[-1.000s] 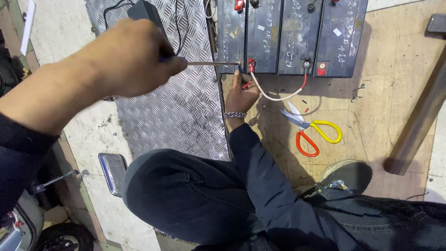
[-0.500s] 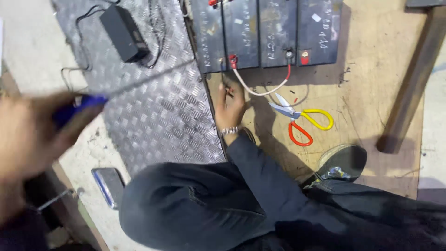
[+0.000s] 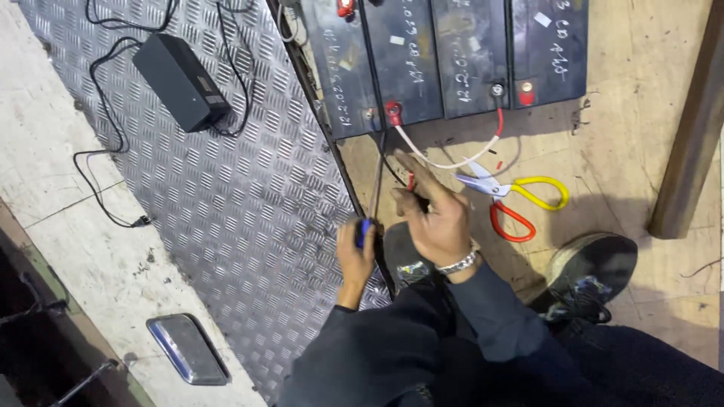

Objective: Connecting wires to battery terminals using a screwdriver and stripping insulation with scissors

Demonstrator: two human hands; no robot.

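Observation:
Neither of my hands is in view. A co-worker in dark clothes crouches at the bottom. One of their hands (image 3: pixel 354 256) grips a blue-handled screwdriver (image 3: pixel 375 181), whose shaft points up toward a red terminal (image 3: pixel 393 113) on a row of dark batteries (image 3: pixel 407 60). Their other hand (image 3: pixel 434 218), with a metal bracelet at the wrist, pinches a thin red-tipped wire just right of the shaft. A white wire (image 3: pixel 452 162) loops between two battery terminals.
Scissors with one yellow and one red handle (image 3: pixel 520 200) lie on the wooden board (image 3: pixel 626 151). A black charger (image 3: pixel 181 79) with cables rests on the checker plate (image 3: pixel 226 211). A shiny flat object (image 3: pixel 187 350), a shoe (image 3: pixel 592 264) and a dark bar (image 3: pixel 690 136) are nearby.
My hand, which held the blue-handled screwdriver at the terminal and then drew back left, has left the view. The co-worker now holds the screwdriver. The view has shifted.

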